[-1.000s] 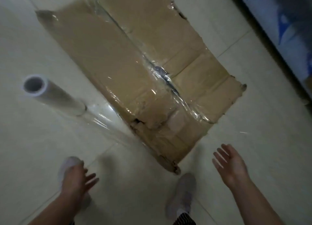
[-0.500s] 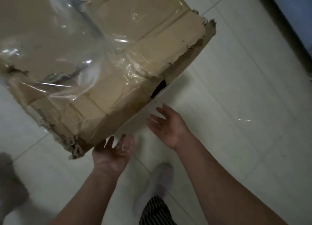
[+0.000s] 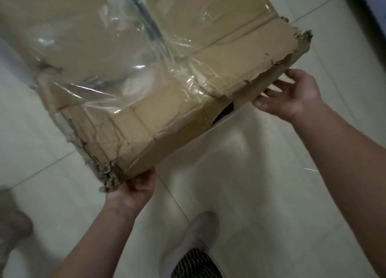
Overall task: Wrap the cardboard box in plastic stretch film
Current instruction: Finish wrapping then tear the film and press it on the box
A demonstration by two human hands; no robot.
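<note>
A worn brown cardboard box (image 3: 219,73) fills the upper half of the head view, tilted, with torn corners. Clear stretch film (image 3: 117,64) lies wrinkled over its left and middle part. My left hand (image 3: 137,188) grips the box's frayed near corner from below. My right hand (image 3: 290,98) holds the box's near right edge, fingers reaching under it. The film roll is out of view.
Pale tiled floor (image 3: 271,173) lies all around. My foot in a light sock (image 3: 196,236) stands below the box between my arms. A blurred second foot (image 3: 12,225) is at the left edge. A dark strip with something blue (image 3: 376,12) runs along the top right.
Both hands came from empty air near the floor up to the box; the left now grips the near corner, and the right moved out to the right edge. The roll left the view.
</note>
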